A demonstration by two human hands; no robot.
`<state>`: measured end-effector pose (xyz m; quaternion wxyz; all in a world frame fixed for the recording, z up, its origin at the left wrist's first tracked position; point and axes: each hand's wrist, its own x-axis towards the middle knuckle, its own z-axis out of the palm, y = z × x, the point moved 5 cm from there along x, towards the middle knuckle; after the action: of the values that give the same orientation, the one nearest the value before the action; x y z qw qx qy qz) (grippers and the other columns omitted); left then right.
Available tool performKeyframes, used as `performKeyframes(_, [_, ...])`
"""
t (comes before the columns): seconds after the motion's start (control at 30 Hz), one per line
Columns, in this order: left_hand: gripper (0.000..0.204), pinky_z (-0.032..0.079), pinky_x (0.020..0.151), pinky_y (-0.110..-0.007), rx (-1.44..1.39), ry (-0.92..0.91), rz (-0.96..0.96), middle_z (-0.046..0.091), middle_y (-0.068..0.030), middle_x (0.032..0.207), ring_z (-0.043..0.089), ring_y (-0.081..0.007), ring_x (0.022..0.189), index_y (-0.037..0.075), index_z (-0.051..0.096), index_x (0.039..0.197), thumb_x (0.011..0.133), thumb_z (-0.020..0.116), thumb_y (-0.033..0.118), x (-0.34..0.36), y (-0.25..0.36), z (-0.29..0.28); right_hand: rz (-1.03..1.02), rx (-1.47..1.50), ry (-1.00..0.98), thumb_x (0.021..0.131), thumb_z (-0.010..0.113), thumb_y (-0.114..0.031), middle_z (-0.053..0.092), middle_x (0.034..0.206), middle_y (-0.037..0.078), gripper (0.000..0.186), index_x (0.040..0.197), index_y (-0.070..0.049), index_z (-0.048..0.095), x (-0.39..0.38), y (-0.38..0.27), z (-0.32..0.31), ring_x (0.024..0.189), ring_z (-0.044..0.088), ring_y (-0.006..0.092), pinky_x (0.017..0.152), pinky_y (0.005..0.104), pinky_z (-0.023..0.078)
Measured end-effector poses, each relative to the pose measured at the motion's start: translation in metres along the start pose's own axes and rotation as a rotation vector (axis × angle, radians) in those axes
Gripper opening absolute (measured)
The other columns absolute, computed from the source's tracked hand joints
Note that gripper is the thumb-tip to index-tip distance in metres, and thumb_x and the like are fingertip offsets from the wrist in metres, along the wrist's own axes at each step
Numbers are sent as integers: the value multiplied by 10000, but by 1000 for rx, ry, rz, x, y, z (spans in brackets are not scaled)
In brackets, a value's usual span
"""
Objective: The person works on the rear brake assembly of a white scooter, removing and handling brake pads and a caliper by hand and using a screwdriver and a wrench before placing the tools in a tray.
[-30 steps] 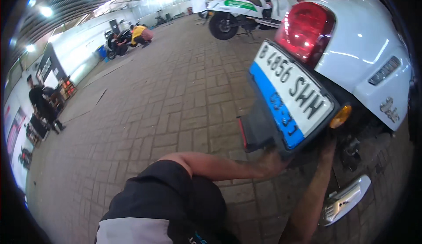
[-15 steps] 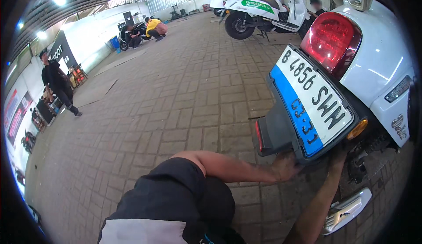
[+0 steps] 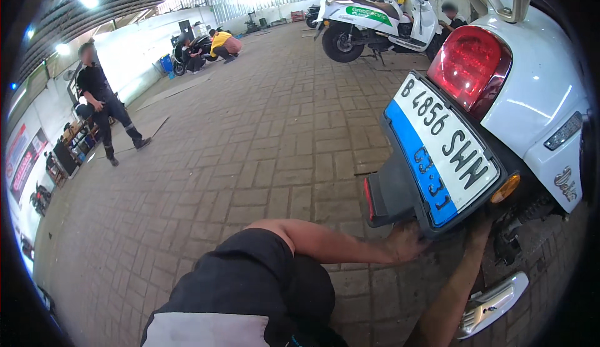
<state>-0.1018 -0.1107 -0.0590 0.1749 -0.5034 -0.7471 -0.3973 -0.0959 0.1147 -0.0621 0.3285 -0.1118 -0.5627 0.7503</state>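
Note:
At the right stands the rear of a pale blue-white scooter (image 3: 537,66) with a large red tail light (image 3: 467,66). Below the light a white and blue license plate (image 3: 437,141) is fixed on a black rear mudguard (image 3: 395,194). My left hand (image 3: 406,242) reaches in at the lower edge of the plate and mudguard; its fingers are hidden there. My right hand (image 3: 479,227) comes up from below, beneath the orange reflector (image 3: 505,188), and its fingers are out of sight behind the plate bracket. What either hand touches underneath does not show.
A loose white and silver trim piece (image 3: 495,306) lies on the paving beside my right forearm. Another white scooter (image 3: 381,19) is parked at the back. A person in dark clothes (image 3: 106,100) stands at the left; others crouch by a motorbike (image 3: 180,66) farther off.
The person at the left has stepped nearer and to the right. My view has shifted slightly; my hands stay at almost the same spots under the plate.

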Motion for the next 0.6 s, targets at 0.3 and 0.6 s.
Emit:
performKeyframes(0.3, [394,382,997,-494,-138,-23,-217,568,-220,1210,509,-413,1142,121,577,1220,852,587,260,3,1,3,12,-33,72,943,523,-206,571,1215,105,401,1245,58,509,14,28,-34,1034,539,197,902,328,428])
performKeyframes(0.6, [401,466,868,-473,-191,-10,-122,631,-227,1031,603,-403,970,83,569,1193,831,596,254,9,9,-14,-297,-246,-429,938,540,-202,583,1176,114,396,1234,59,519,31,41,-49,1022,539,182,905,338,436])
